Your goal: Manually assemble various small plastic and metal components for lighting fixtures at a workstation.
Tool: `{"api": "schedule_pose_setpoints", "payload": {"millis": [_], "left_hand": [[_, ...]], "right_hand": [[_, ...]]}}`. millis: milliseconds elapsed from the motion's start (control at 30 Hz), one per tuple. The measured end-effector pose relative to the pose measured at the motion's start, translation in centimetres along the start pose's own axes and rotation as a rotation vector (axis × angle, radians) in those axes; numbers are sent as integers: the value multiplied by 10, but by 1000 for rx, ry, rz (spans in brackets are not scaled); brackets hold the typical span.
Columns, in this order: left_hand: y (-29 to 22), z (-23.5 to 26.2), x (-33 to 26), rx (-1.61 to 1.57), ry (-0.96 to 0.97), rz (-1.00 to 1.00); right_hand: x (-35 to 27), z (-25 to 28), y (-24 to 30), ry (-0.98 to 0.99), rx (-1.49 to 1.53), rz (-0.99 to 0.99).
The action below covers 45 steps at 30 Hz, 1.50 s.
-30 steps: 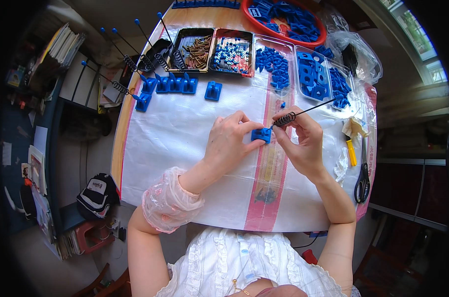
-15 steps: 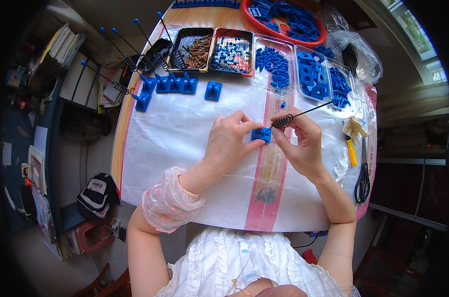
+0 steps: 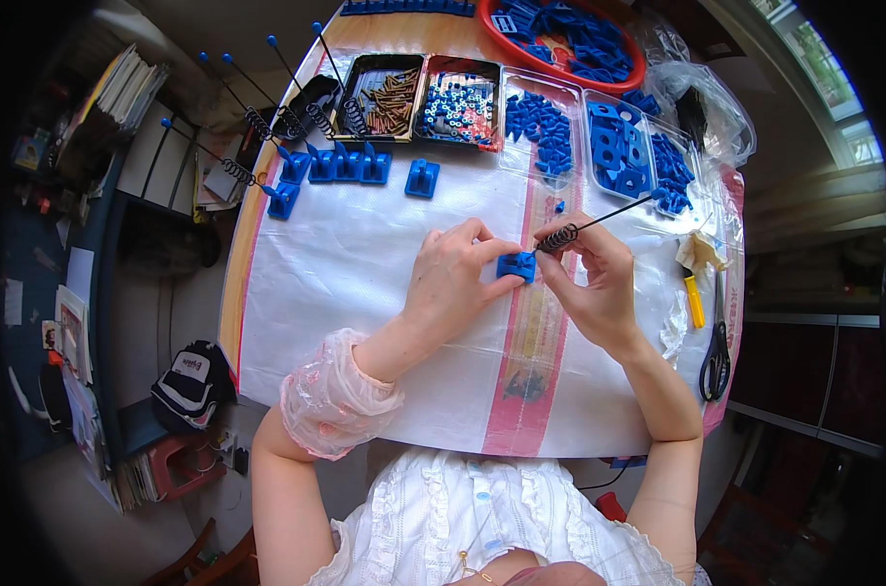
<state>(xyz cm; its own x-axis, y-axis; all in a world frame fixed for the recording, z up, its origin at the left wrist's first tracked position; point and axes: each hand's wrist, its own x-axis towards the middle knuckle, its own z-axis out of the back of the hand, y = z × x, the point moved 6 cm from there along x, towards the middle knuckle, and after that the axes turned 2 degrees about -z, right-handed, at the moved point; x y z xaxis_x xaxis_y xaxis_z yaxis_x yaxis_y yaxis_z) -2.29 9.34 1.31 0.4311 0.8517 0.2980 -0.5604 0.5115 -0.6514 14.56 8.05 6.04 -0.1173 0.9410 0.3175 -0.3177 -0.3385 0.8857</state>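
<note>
The blue base (image 3: pixel 517 267), in the head view, lies near the middle of the tabletop (image 3: pixel 404 34), a little nearer its right edge than its left. It sits between the two hands: just right of the left hand's (image 3: pixel 456 264) fingertips and just left of the right hand (image 3: pixel 590 278), with the left nearer, in contact. The left thumb and forefinger are parted by the base's depth, pinching it from its near and far sides. The right thumb and forefinger are almost closed on the black spring (image 3: pixel 560 237), the other fingers curled. The spring's long axis slants from the base's right side toward the tabletop's far right corner, its rod running on that way. Whether its lower end is seated in the base or only touches it, I cannot tell.

Counted: one base and one spring in the hands; five sprung bases (image 3: pixel 345 168) toward the far left corner; one base without a spring (image 3: pixel 421 179) standing apart to their right; one loose blue piece (image 3: pixel 559 207) beyond the hands. Along the far side stand two black trays of screws (image 3: pixel 392 101) and nuts (image 3: pixel 458 105), three clear trays of blue parts (image 3: pixel 617 146) and one red basin (image 3: pixel 638 73); their contents are too heaped to count. By the right edge lie one yellow-handled tool (image 3: pixel 694 301) and one pair of scissors (image 3: pixel 717 363).
</note>
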Motion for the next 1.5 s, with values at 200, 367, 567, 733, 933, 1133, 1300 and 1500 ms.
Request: {"api": "schedule_pose_setpoints", "payload": {"millis": [200, 367, 567, 733, 933, 1133, 1300, 1500], "left_hand": [[-1, 1, 0, 4, -14, -12], [0, 0, -1, -2, -5, -4], [0, 0, 0, -2, 0, -5], [-1, 1, -1, 1, -12, -10], [0, 0, -1, 1, -11, -9], [0, -1, -1, 4, -4, -3], [-1, 0, 0, 3, 1, 6], [0, -1, -1, -7, 7, 18]], "right_hand": [[0, 0, 0, 1, -18, 8], [0, -2, 1, 9, -36, 21], [0, -3, -1, 11, -31, 13], [0, -3, 0, 23, -42, 9], [-1, 0, -7, 21, 26, -38], [-1, 1, -5, 24, 35, -45], [0, 1, -4, 22, 23, -42], [-3, 1, -5, 88, 6, -78]]}}
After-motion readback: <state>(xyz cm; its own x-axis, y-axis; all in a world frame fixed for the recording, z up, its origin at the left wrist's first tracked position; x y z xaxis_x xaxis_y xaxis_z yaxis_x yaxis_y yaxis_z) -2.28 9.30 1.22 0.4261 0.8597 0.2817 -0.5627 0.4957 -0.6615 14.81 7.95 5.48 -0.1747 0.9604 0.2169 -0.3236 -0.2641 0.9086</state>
